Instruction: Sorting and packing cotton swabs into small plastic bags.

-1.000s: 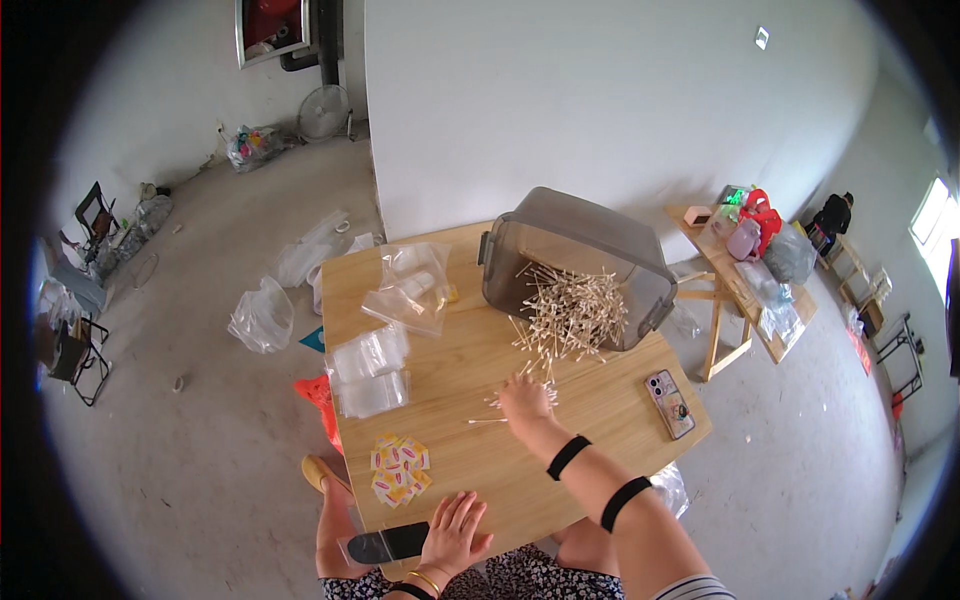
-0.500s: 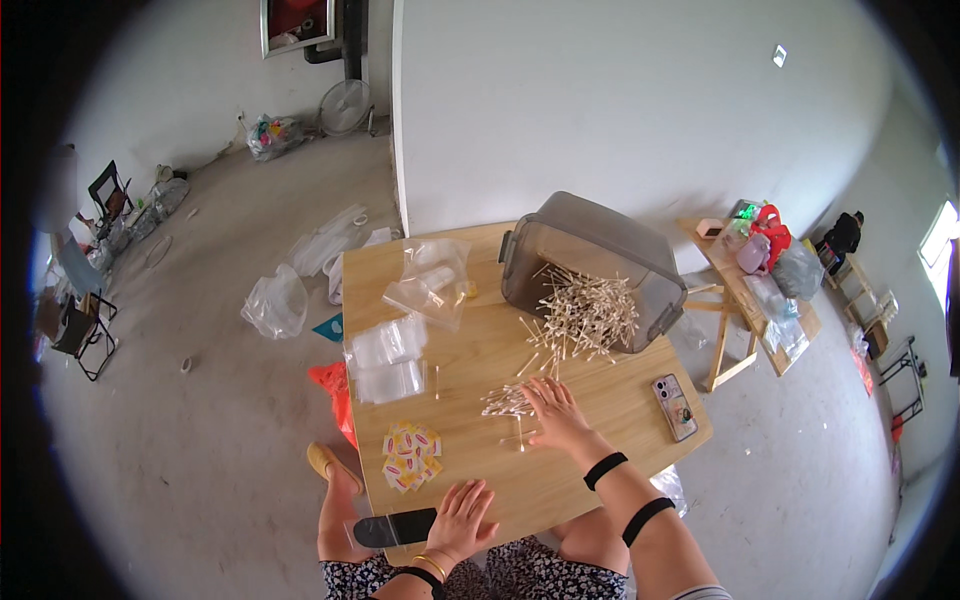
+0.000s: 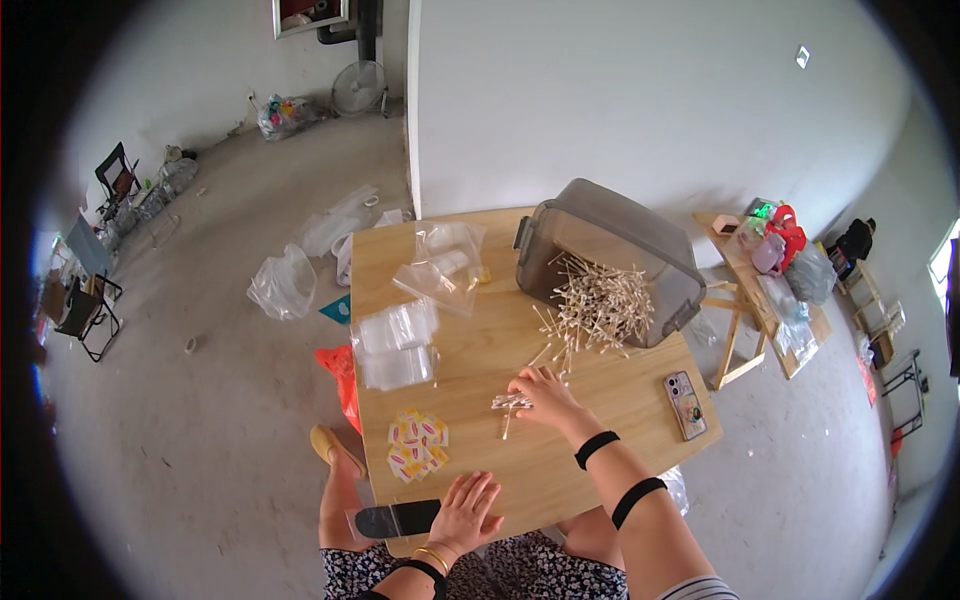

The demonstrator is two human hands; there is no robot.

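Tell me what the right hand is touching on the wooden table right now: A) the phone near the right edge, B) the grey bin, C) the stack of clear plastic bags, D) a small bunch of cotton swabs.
D: the right hand rests its fingertips on a small bunch of cotton swabs on the wooden table, apart from the big pile spilling from the tipped grey bin.

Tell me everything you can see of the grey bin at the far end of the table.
The grey bin looks like translucent plastic, a lidded rectangular tub with a handle clip on each short side. It lies tipped on its side at the far right of the wooden table, mouth toward the person, near the white wall. A heap of pale thin sticks spills from its opening onto the tabletop. Neither hand touches it; the right hand rests nearer, on a small bunch of sticks.
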